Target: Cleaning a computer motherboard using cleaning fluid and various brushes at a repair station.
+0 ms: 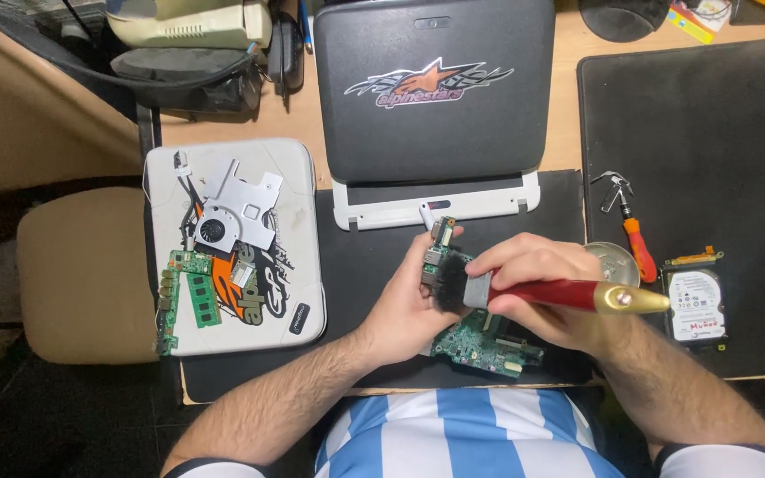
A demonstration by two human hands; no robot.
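My left hand (413, 305) holds a small green circuit board (440, 243) upright above a black mat (365, 265). My right hand (546, 292) grips a paintbrush (568, 294) with a red handle and gold end cap. Its black bristles press against the small board. Beneath both hands a larger green motherboard (489, 347) lies on the mat, partly hidden by them.
A laptop (436, 97) with a dark lid and white base sits behind the mat. At left, a white laptop cover (303, 301) carries a fan with metal plate (227, 217) and green boards. An orange-handled screwdriver (637, 243), a round tin and a hard drive (696, 305) lie at right.
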